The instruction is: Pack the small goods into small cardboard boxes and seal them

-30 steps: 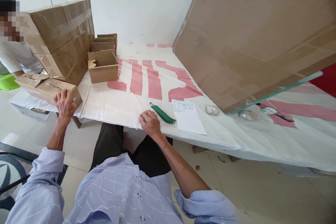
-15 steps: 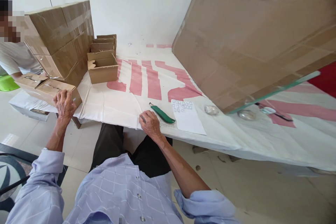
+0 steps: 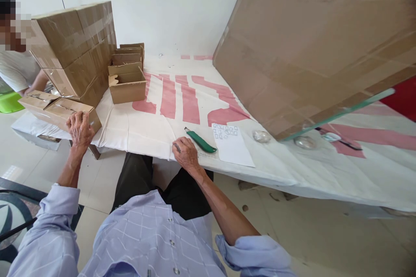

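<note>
My left hand [image 3: 79, 130] lies against the near side of a closed, long cardboard box [image 3: 61, 110] at the table's left end, its fingers bent over the top edge. At the table's front edge, my right hand [image 3: 186, 151] is curled with the knuckles up. A small dark piece shows by its thumb; what it is I cannot make out. Just beyond those fingers lies a green-handled utility knife [image 3: 201, 140], blade end pointing away to the left. To the right of the knife, a white sheet of paper [image 3: 234, 149] bears rows of small drawn marks.
Stacked taped cartons [image 3: 81, 47] stand at the left, with open small boxes [image 3: 128, 88] beside them. A large cardboard sheet [image 3: 312, 52] leans at the right. Near its lower edge are tape rolls [image 3: 261, 136] and scissors [image 3: 344, 142]. A co-worker [image 3: 16, 69] sits at far left.
Both my hands stay where they were. The co-worker's forearm has shifted and shows more beside the stacked cartons.
</note>
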`<state>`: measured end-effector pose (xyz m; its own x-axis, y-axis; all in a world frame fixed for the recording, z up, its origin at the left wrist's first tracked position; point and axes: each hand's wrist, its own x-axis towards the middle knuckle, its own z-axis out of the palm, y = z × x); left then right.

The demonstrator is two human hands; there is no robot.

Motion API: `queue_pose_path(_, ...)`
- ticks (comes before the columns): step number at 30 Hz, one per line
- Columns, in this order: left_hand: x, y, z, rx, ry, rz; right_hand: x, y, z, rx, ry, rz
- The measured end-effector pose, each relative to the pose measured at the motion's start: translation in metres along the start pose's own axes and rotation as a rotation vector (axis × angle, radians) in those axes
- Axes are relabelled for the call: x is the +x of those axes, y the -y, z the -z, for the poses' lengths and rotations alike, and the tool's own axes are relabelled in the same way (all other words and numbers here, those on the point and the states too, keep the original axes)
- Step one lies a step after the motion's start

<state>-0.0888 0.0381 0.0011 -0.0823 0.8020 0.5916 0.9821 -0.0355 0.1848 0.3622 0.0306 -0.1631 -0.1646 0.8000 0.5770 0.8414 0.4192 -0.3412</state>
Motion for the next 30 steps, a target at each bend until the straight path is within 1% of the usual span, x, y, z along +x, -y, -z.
queue_pose_path(6, 0.0000, -0.0011, 0.0013, -0.033, 0.015, 0.016, 0.0000, 0.0014, 0.0006, 0.015, -0.003, -0.004)
queue_pose_path(18, -0.0001, -0.0006, 0.0007, 0.039, 0.032, 0.020, -0.0003, 0.0011, -0.0002, 0.017, -0.017, 0.000)
queue_pose_path(25, -0.0014, -0.0015, 0.0010, 0.012, -0.005, 0.006, -0.0003, 0.0026, 0.0004, 0.012, -0.032, 0.003)
queue_pose_path(30, -0.0012, -0.0017, 0.0010, -0.013, 0.001, 0.013, -0.0004, 0.0028, 0.0017, 0.025, -0.020, -0.007)
